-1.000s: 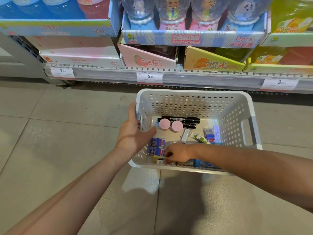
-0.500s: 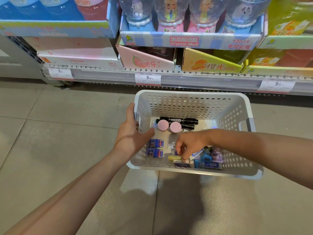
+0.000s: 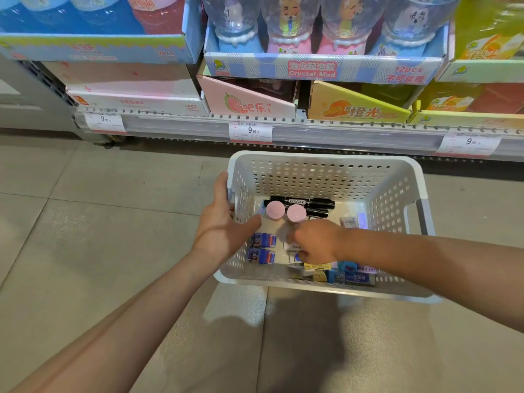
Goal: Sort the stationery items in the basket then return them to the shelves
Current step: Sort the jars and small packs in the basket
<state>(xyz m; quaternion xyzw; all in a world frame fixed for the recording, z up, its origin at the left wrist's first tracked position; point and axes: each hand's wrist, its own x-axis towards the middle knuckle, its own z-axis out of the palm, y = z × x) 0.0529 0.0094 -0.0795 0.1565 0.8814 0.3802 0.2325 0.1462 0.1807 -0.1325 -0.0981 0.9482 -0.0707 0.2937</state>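
My left hand (image 3: 219,222) grips the nine-o'clock wall of the white basket (image 3: 317,171), thumb inside. My right hand (image 3: 314,241) reaches in from three o'clock, fingers curled low over small packets (image 3: 293,246) at centre; whether it holds one is unclear. Two pink caps (image 3: 285,210) and black markers (image 3: 302,202) lie toward twelve, two blue boxes (image 3: 262,248) at nine, mixed packs (image 3: 334,275) along six. The shelf (image 3: 326,131), with price tags (image 3: 250,131), runs at twelve.
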